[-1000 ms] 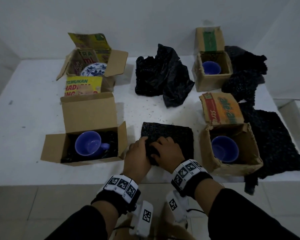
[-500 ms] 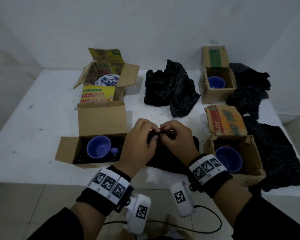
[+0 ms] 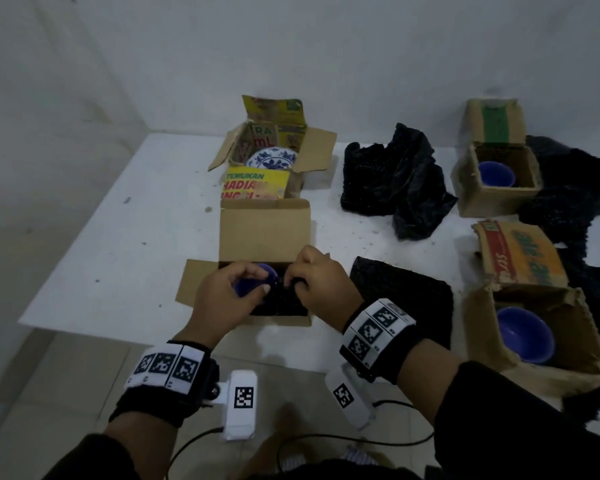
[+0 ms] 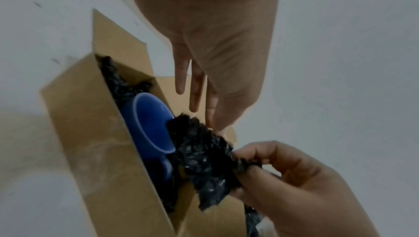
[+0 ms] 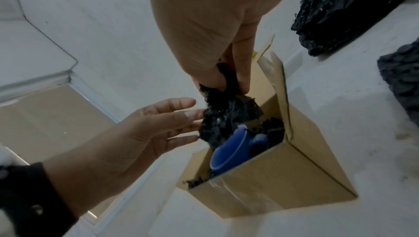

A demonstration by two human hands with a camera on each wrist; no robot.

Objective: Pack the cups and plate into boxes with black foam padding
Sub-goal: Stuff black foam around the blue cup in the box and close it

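Note:
A blue cup [image 3: 253,285] [image 4: 149,120] [image 5: 229,149] lies in the open brown box [image 3: 264,230] [image 4: 90,133] [image 5: 272,192], which is lined with black foam. My right hand [image 3: 319,282] [image 4: 294,178] [image 5: 215,25] pinches a small crumpled piece of black foam [image 4: 204,156] [image 5: 226,115] just above the cup's rim. The straight fingers of my left hand [image 3: 229,296] [image 4: 215,43] [image 5: 140,129] touch the foam's edge from the other side. In the head view both hands hide most of the box's inside.
A flat black foam sheet [image 3: 402,299] lies right of the box. Two more boxes [image 3: 568,358] [image 3: 496,202] at the right each hold a blue cup. A patterned plate [image 3: 274,157] sits in the back box. Crumpled foam [image 3: 395,181] lies mid-table. The table's front edge runs just below the box.
Both hands lifted a piece of foam off the flat sheet and carried it left, over the box with the cup. My left hand's fingers have straightened.

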